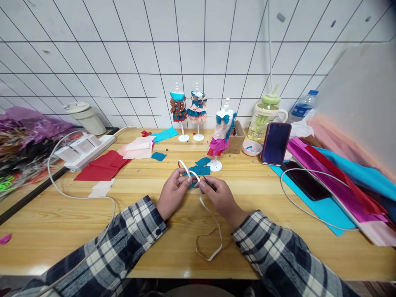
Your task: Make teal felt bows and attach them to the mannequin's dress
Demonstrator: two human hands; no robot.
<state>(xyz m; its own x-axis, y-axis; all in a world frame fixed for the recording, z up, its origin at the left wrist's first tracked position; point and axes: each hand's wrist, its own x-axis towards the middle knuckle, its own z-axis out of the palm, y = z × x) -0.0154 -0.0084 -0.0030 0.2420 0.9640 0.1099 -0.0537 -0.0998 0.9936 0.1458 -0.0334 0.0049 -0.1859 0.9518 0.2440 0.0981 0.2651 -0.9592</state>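
Note:
A narrow white ribbon (214,214) runs between my two hands, arches up above the fingers and trails in a loop on the table. My left hand (173,192) pinches one stretch of it between thumb and fingers. Closed on the ribbon too is my right hand (221,200), with a thin dark tool (210,183) showing between its fingers; its kind is unclear. Just beyond lie teal fabric pieces (200,169). A small dress form (224,132) in a white, pink and magenta dress with a teal bow stands behind them on a white base.
Two more dressed forms (196,109) stand by the tiled wall. At left are red cloth (103,166), a power strip (86,150) and a tumbler (85,117). A propped phone (275,143), a flat phone (306,181), a pink bowl (251,148) and coloured fabrics (337,177) occupy the right.

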